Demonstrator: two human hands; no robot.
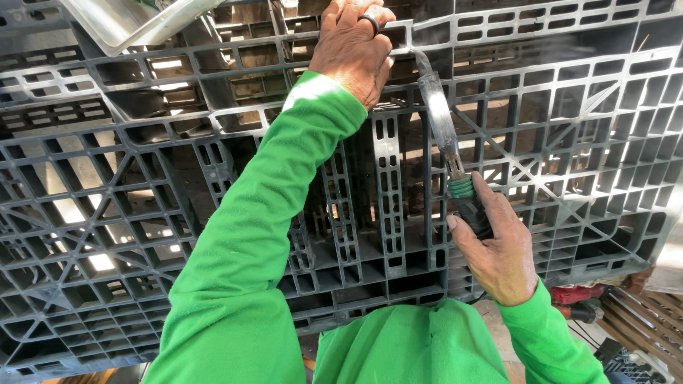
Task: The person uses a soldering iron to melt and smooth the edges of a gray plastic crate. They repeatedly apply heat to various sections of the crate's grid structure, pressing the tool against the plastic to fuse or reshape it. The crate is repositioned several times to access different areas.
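Left hand [353, 44]: fingers curled over a rib of the grey plastic pallet [142, 185], gripping it.
Right hand [496, 245]: closed round the tool's dark handle.
Heat tool [442, 124]: long axis runs up and slightly left, with its tip just beside the left hand.

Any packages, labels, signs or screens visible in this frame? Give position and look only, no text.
None show: no package, label, sign or screen.
Grey plastic pallet: fills the view, open grid of ribs.
Pale tray-like container: top left corner, contents hidden.
Left hand: grips the pallet's upper ribs.
Right hand: holds a long metal tool with a green-ringed handle, tip against the pallet.
Red and black tool: lower right, partly hidden.
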